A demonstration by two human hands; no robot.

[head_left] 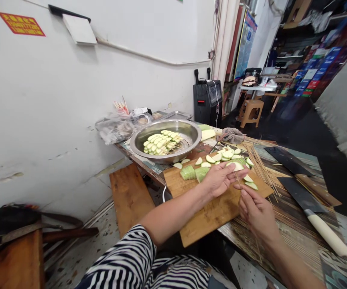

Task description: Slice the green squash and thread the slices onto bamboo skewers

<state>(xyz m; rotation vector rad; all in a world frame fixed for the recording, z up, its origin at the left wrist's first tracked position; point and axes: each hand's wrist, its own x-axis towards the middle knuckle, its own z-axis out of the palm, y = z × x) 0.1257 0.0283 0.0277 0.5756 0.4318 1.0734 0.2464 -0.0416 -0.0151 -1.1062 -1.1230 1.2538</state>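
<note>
Over the cutting board (209,210), the left hand (220,179) held a pale green slice (235,165); the right hand (256,208) pinched a thin skewer (237,179). A steel bowl (195,140) stood beyond the board.

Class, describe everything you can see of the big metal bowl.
The bowl is wide, round and silvery, seemingly stainless steel, with a shiny inner wall and no lid. It sits upright on the table, just beyond the wooden board; whether bowl and board touch is unclear. Skewered pale-green slices lie heaped inside, leaving bare metal showing at the right.
</note>
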